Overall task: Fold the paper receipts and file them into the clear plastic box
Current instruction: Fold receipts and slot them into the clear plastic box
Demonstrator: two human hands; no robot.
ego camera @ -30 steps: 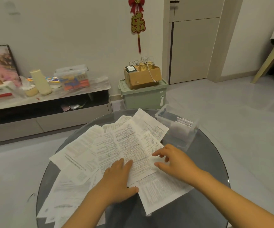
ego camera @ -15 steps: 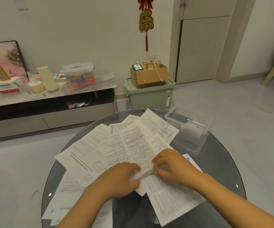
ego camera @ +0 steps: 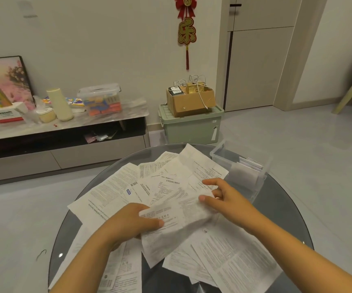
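Note:
Several printed paper receipts [ego camera: 115, 187] lie spread over a round glass table [ego camera: 280, 210]. I hold one receipt [ego camera: 177, 225] lifted a little above the pile. My left hand [ego camera: 128, 223] pinches its left edge, thumb on top. My right hand [ego camera: 225, 197] pinches its upper right corner between thumb and fingers, with the forefinger stretched out. The clear plastic box [ego camera: 255, 166] stands at the table's far right, just beyond my right hand, with several folded papers upright inside it.
A low TV cabinet [ego camera: 65, 140] with a framed picture, boxes and a bottle runs along the left wall. A green storage bin [ego camera: 192, 127] with a cardboard box on top stands on the floor behind the table. A chair leg shows at the far right.
Both hands went from resting on the pile to gripping one receipt and lifting it off the others. The camera view has shifted slightly left.

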